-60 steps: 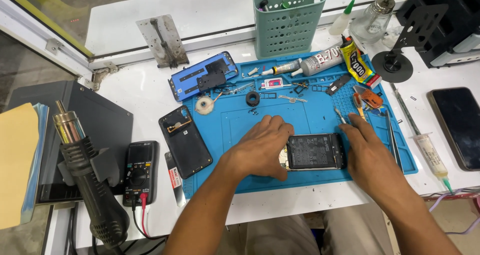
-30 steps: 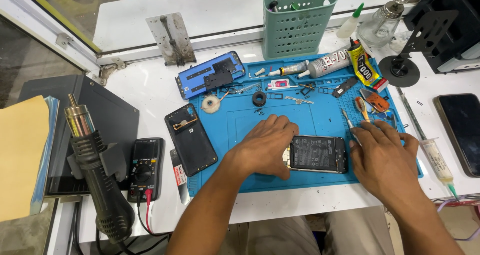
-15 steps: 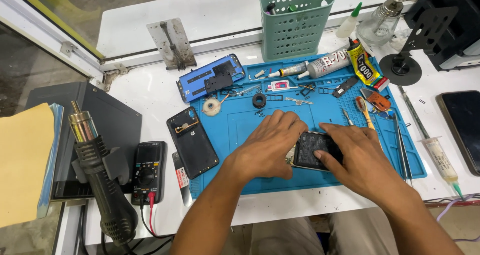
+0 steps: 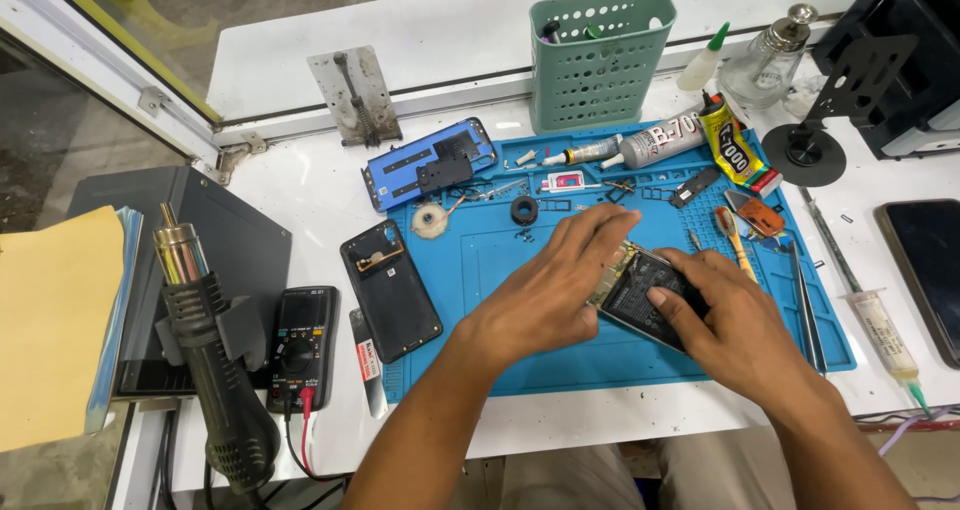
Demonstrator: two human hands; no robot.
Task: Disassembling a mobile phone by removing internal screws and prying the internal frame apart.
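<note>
Opened phone: dark, back off, lying tilted on the blue mat, right of centre, between both hands. Left hand: palm down, fingers spread over the phone's left end, touching it; grip not closed round anything. Right hand: fingers curled on the phone's right part, thumb pressing its face, grip closed on the phone. Mat: lies on the white table, with small parts along its far edge. Black back cover: at the mat's left edge, well apart from the hands. Blue phone frame: at the mat's far-left corner. Glue tube: on the mat's far edge, near the green basket. Tweezers: on the mat, just right of the right hand. Syringe: on the table beyond the mat's right edge. Multimeter and hot-air gun: at the table's left.
</note>
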